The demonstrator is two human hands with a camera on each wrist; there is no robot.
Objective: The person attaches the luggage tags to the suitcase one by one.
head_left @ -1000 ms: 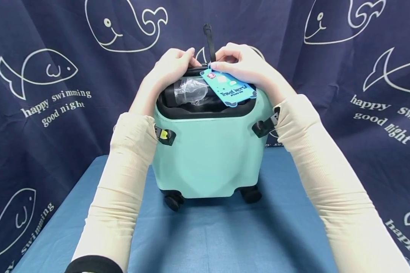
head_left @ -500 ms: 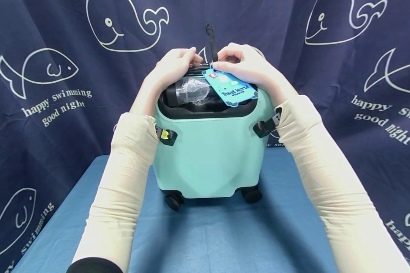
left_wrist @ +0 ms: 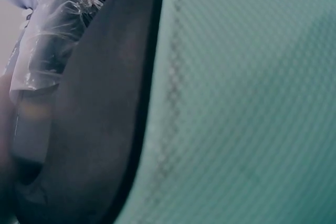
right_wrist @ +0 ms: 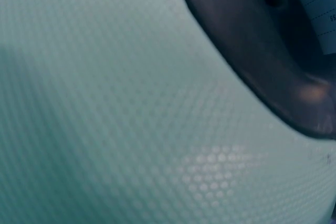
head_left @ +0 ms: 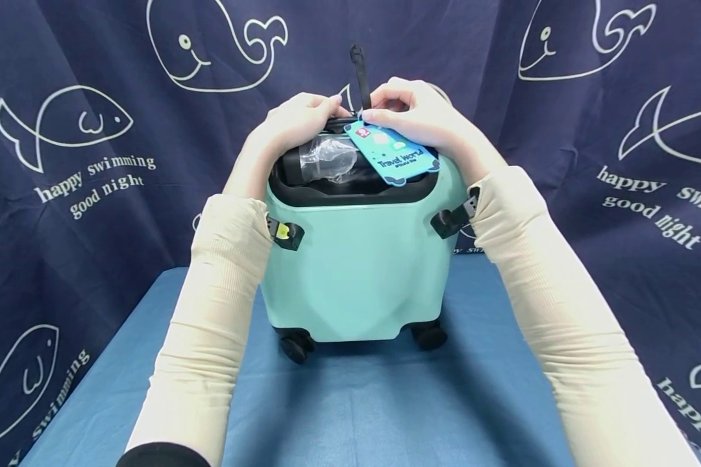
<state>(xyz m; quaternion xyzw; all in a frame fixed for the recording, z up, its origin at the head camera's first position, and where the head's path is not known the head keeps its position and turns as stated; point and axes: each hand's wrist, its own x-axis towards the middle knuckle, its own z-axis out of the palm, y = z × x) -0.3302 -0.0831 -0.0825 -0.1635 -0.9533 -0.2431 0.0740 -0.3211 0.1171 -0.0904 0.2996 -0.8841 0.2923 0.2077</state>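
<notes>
In the head view a mint-green suitcase (head_left: 356,272) stands upright on its wheels, facing me. My right hand (head_left: 417,113) pinches the black strap (head_left: 359,74) of a luggage tag between thumb and finger at the suitcase's top; the strap's free end sticks up. The blue tag (head_left: 393,152), printed "Travel World", hangs slanted below that thumb. My left hand (head_left: 295,123) bends over the top at the left, fingertips right at the black handle (head_left: 339,123) and close to the strap's base. Its other fingers are mostly hidden. Clear plastic wrap (head_left: 330,159) covers part of the black recess.
The suitcase's black wheels (head_left: 296,347) rest on a blue cloth-covered table (head_left: 350,408). Behind it hangs a navy curtain (head_left: 93,259) with white whales, fish and lettering. Both wrist views are filled mostly by the suitcase's textured shell (left_wrist: 247,98) and black recess rim (right_wrist: 247,40).
My left hand has dipped slightly, its thumb tip settling closer to the handle. The right hand keeps its pinch on the strap, and the suitcase stays in place.
</notes>
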